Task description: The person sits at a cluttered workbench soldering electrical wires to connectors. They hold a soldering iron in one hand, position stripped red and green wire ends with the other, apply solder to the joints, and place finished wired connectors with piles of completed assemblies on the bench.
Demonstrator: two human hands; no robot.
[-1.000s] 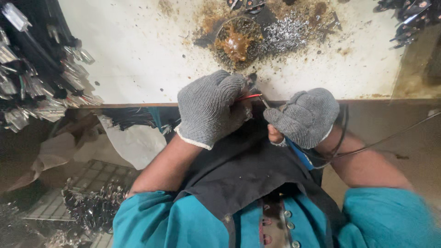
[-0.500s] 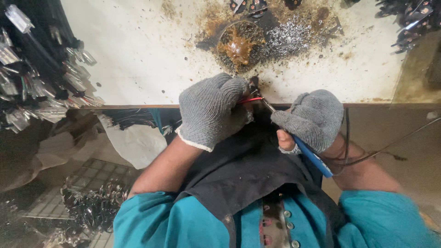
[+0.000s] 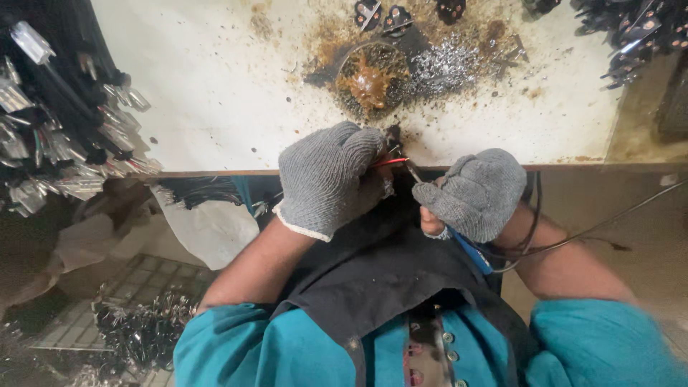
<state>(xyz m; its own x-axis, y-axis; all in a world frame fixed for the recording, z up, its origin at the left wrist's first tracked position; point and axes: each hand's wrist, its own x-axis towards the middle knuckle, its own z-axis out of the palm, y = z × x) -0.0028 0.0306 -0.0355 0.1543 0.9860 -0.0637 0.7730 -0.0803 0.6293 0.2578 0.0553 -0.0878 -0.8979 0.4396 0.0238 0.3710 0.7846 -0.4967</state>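
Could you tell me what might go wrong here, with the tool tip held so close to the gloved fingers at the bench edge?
1. The left hand pinches the red wire right where the iron tip in the right hand meets it; a slip could burn through the knit glove.
2. The black cord loops around the right forearm and could snag.
3. The work sits at the bench edge, above the lap, so drips could land on the dark apron.
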